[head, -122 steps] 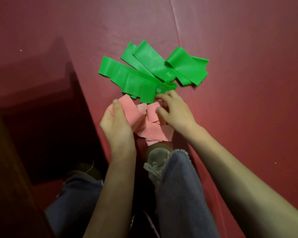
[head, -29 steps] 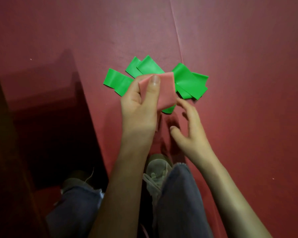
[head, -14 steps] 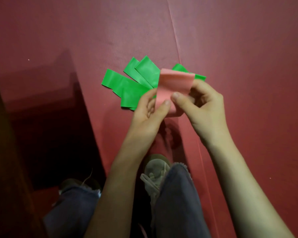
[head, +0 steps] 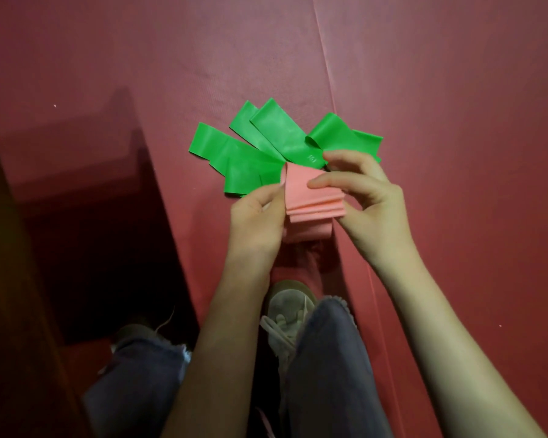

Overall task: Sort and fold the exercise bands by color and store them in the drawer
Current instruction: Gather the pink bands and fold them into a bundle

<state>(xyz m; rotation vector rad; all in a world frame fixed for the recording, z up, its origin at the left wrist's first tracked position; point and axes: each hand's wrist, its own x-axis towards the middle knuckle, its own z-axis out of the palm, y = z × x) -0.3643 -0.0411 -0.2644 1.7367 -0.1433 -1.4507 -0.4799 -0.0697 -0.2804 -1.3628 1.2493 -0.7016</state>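
You are mid-fold on the pink bands (head: 310, 197), your left hand (head: 255, 222) pinching their left edge and your right hand (head: 366, 197) pinching the right, just near of the loose green bands (head: 266, 150) on the red mat (head: 440, 90), so next likely square the stack and set it aside.

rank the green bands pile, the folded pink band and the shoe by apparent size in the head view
1. green bands pile, clearly largest.
2-3. folded pink band and shoe look alike: the band is held up nearer the camera, and the shoe is partly hidden.
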